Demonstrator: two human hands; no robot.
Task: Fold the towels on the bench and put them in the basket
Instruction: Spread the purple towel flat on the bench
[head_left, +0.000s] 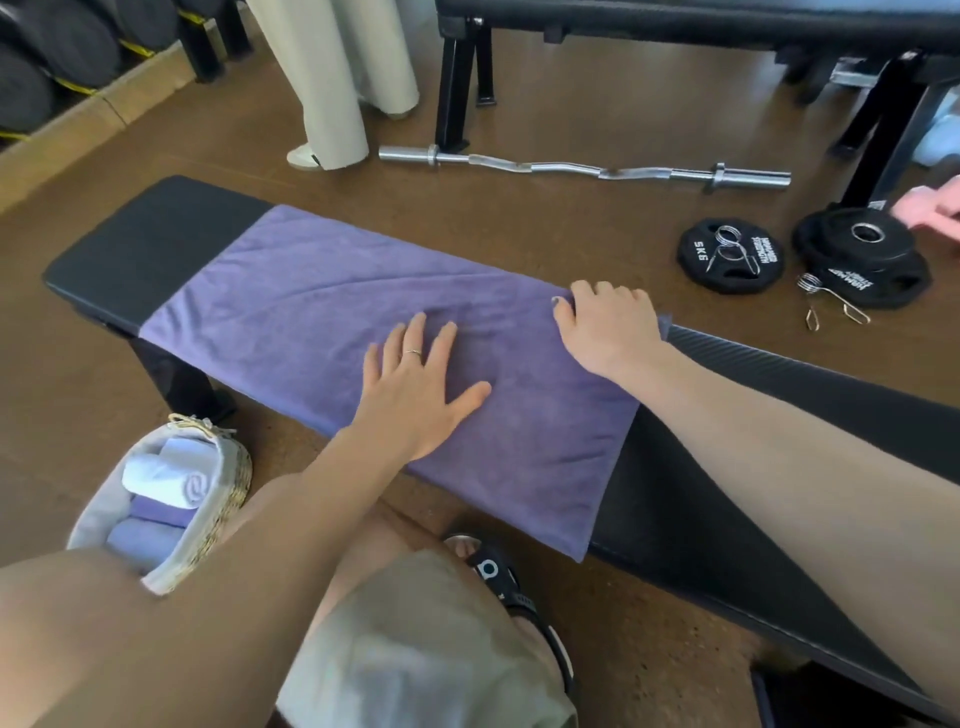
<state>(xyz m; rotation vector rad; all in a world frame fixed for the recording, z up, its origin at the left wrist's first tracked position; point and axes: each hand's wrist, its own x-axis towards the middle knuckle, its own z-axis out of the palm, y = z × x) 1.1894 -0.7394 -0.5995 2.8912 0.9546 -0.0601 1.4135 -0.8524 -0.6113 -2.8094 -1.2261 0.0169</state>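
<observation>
A purple towel (291, 312) lies spread flat along the black padded bench (156, 234). My left hand (421, 384) presses flat on the towel's middle, fingers straight and spread. At the towel's far right corner my right hand (608, 327) rests with its fingers curled over the edge, gripping the cloth. On the floor at the lower left, beside my knee, stands a woven basket (236, 478) with a white lining. It holds a rolled white towel (171, 475) and folded lilac towels (150, 530).
A curl bar (582, 167) lies on the brown floor beyond the bench. Black weight plates (730, 254) and spring collars (831, 304) lie at the right. Another person's legs (332, 83) stand at the back. A second bench frame (462, 78) is behind. A pink cloth (930, 208) lies at the right edge.
</observation>
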